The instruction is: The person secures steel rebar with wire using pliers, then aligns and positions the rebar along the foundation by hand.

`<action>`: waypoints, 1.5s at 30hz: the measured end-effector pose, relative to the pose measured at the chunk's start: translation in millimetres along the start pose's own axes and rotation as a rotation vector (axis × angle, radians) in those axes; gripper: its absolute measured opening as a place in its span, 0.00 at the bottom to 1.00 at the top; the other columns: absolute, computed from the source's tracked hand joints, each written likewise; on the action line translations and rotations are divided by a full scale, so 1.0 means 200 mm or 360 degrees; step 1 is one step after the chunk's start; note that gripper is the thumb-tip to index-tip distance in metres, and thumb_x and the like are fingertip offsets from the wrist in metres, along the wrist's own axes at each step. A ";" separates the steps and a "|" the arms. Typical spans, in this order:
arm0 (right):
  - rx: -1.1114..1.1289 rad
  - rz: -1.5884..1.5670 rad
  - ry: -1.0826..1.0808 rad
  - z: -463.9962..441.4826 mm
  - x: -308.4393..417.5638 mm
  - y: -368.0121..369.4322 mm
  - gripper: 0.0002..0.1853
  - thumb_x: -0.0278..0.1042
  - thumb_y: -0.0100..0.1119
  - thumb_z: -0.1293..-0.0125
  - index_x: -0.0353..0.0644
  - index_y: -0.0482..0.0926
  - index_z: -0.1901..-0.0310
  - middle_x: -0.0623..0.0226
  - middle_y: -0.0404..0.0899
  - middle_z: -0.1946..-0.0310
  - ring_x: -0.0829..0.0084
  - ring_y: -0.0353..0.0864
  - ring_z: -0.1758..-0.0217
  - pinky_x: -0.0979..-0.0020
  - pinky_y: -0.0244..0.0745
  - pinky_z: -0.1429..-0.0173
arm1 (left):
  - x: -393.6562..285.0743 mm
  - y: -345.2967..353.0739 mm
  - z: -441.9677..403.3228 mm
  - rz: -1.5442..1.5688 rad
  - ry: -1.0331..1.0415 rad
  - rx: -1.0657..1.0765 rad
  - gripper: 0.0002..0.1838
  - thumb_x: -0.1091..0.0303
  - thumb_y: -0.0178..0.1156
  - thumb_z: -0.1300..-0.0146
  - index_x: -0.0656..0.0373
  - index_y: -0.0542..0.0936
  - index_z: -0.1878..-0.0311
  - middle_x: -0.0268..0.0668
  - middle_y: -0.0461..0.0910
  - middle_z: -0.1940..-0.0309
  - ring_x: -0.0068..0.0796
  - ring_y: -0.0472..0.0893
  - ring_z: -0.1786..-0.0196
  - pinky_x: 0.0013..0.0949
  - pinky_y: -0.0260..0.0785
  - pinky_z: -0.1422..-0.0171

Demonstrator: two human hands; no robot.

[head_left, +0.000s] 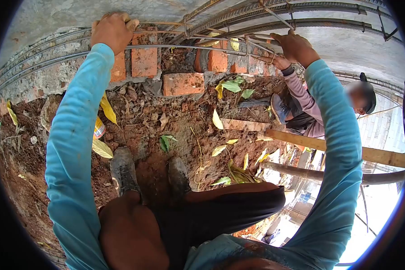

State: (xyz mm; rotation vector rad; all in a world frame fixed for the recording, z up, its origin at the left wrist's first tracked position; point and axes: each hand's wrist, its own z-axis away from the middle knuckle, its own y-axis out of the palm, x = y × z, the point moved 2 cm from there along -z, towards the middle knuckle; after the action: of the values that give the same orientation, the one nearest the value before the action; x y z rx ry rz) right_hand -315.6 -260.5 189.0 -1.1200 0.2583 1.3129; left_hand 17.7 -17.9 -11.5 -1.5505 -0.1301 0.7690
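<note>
My left hand (113, 32) is closed round the thin steel bars at the left part of a rebar cage (175, 46), above a row of bricks. Farther right, my right hand (296, 47) is closed on the cage's bars near a stirrup. The long ribbed bars (252, 20) run along the grey wall at the top. Below the cage, bricks (144, 60) are set in mortar, and one brick (183, 84) lies crosswise at the soil's edge. A co-worker's hand (276, 61) touches the cage just beside my right hand.
A co-worker in a dark cap (369, 96) crouches at the right. A wooden plank (337, 145) and a round pole (319, 174) cross the lower right. Leaves lie on the uneven soil (144, 108) round my shoes (123, 168). A can (99, 128) lies near my left forearm.
</note>
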 end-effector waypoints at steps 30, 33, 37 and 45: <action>0.0241 -0.3401 0.0851 0.27 0.76 0.67 0.05 0.28 0.54 0.35 0.43 0.70 0.69 0.74 0.66 0.81 0.77 0.65 0.84 0.69 0.63 0.82 | -0.01 -0.04 0.02 -0.0024 -0.0012 0.0068 0.21 0.46 0.49 0.27 0.50 0.83 0.49 0.40 0.80 0.46 0.44 0.71 0.34 0.58 0.56 0.28; 0.0039 -0.2778 0.0791 0.27 0.60 0.62 0.04 0.28 0.53 0.35 0.36 0.73 0.62 0.69 0.71 0.79 0.74 0.72 0.80 0.65 0.71 0.75 | -0.01 -0.05 0.03 0.0041 -0.0019 0.0055 0.22 0.46 0.49 0.27 0.51 0.83 0.49 0.41 0.80 0.48 0.46 0.71 0.34 0.58 0.55 0.28; -0.0023 -0.2147 0.0344 0.27 0.25 0.66 0.14 0.26 0.54 0.36 0.35 0.75 0.50 0.56 0.81 0.71 0.59 0.82 0.72 0.61 0.76 0.67 | -0.02 -0.05 0.02 0.0032 -0.0049 0.0130 0.21 0.46 0.50 0.28 0.51 0.83 0.49 0.40 0.81 0.49 0.45 0.71 0.35 0.58 0.55 0.27; -0.0407 -0.0849 -0.0071 0.17 -0.04 0.34 0.31 0.24 0.56 0.39 0.53 0.68 0.32 0.42 0.81 0.57 0.42 0.80 0.53 0.50 0.75 0.52 | -0.02 -0.05 0.01 0.0062 -0.0062 0.0125 0.21 0.47 0.51 0.28 0.51 0.82 0.48 0.40 0.80 0.47 0.45 0.72 0.36 0.58 0.55 0.27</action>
State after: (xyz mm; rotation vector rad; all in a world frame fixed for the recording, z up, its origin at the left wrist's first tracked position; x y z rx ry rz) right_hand -390.7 -250.0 177.8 -1.2622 -0.2388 0.9048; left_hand 16.0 -16.4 -0.4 -1.4681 -0.0979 0.8259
